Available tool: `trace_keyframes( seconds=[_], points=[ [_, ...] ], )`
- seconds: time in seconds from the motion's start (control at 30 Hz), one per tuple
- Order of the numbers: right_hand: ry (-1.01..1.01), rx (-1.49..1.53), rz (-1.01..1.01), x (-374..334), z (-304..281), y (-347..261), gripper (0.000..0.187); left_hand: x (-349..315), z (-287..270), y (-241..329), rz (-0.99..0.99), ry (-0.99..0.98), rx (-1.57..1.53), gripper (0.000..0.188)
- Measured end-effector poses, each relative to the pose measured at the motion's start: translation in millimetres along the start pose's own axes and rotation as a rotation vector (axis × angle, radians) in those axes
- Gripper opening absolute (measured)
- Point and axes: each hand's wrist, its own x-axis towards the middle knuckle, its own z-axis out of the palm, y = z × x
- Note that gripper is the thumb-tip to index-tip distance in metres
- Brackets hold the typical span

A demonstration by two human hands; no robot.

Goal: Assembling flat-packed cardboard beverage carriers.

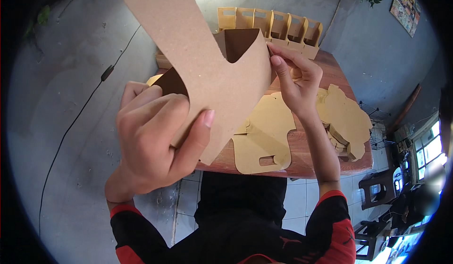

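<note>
Raised close in front of me is a partly folded brown cardboard carrier (207, 75), with a tall curved panel rising at its upper left. My left hand (153, 136) grips its lower left side, thumb pressed on the outer face and fingers curled at the dark opening. At the carrier's right edge, my right hand (297, 73) pinches the card between thumb and fingers. Below it on the table lies a flat cardboard blank (264, 146) with a handle slot.
A row of folded cardboard carriers (271, 23) stands along the back of the wooden table (337, 70). More flat blanks (347, 117) are piled at the right. A grey wall (71, 103) with a hanging cable (71, 127) is on the left; a plastic stool (382, 186) stands right.
</note>
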Motion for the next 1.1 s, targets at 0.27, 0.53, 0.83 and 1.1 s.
trace_keyframes(
  seconds=[0.27, 0.53, 0.83, 1.1],
  points=[
    [0.006, 0.075, 0.035, -7.2, 3.5, -1.7, 0.024, 7.3, -5.2, 9.2, 0.034, -0.088, 0.066, 0.02],
    [-0.184, 0.427, 0.387, -34.0, -4.0, 39.8, 0.058, 0.8, 7.9, -13.3, 0.063, -0.164, 0.069, 0.019],
    [-0.468, 0.631, 0.659, -95.9, -16.6, 56.9, 0.111, -46.0, 17.9, -40.6, -0.205, -0.38, -0.235, 0.029],
    [-0.378, 0.563, 0.708, -105.2, -17.4, 47.6, 0.116, -63.4, 51.2, -56.4, -0.342, -0.412, -0.277, 0.015]
  ],
)
